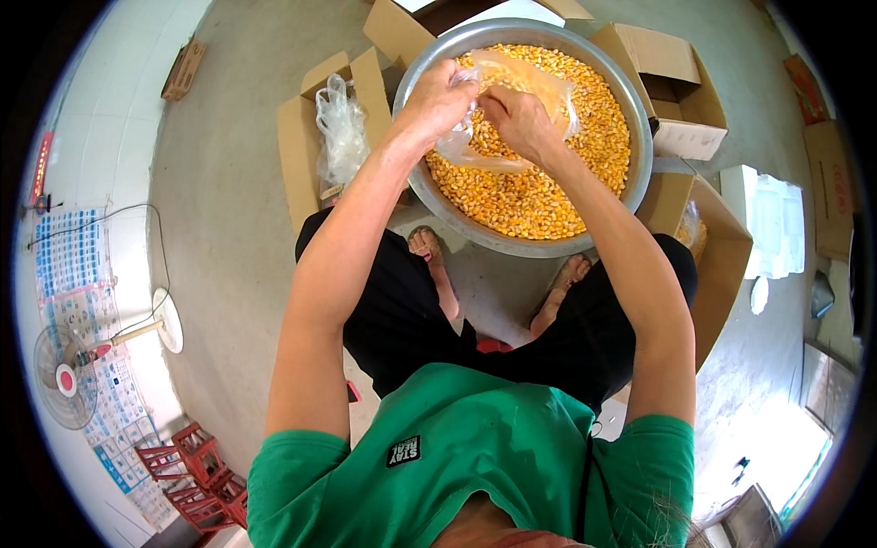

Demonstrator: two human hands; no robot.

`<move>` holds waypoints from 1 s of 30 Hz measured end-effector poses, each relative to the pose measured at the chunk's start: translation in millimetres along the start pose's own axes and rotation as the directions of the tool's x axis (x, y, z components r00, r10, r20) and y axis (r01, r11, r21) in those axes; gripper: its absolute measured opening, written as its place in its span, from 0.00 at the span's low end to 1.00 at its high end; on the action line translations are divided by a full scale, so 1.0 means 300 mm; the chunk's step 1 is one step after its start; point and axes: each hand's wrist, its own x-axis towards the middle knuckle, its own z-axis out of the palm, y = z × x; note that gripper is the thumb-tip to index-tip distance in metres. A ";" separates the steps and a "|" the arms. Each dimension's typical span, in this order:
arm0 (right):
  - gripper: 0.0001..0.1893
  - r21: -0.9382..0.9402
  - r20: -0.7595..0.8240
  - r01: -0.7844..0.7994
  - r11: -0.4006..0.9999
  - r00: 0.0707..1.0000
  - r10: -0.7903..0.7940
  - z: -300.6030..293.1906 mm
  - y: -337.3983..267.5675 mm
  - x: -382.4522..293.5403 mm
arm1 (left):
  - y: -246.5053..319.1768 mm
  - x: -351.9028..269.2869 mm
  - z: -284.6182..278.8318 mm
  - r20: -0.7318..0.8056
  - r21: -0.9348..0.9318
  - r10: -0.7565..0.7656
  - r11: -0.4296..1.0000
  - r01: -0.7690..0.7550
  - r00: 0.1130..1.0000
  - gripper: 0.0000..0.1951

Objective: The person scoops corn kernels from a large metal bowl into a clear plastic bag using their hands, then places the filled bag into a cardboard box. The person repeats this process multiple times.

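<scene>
A wide metal basin [524, 248] of loose yellow corn kernels [507, 205] stands on the floor in front of me. Over the kernels is a thin clear plastic bag [567, 103], and kernels show through its film. My left hand [438, 99] grips a bunched part of the bag near the basin's left side. Close beside it, my right hand [519, 122] has its thumb and fingers pinched together at the bag's plastic. The exact hold of the right fingertips is partly hidden.
Left of the basin is an open cardboard box [294, 151] with clear plastic bags [340, 127]. Other open boxes [675, 89] surround it; the right-hand box [726, 253] holds a bag of kernels [692, 229]. White foam pieces [771, 222] lie farther right. A fan [66, 380] and red stools [205, 472] stand left.
</scene>
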 end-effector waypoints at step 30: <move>0.10 -0.607 0.292 0.252 0.754 0.953 -0.084 -0.028 0.112 -0.344 | 0.001 -0.002 0.016 0.006 0.000 0.016 1.000 -0.016 1.000 0.08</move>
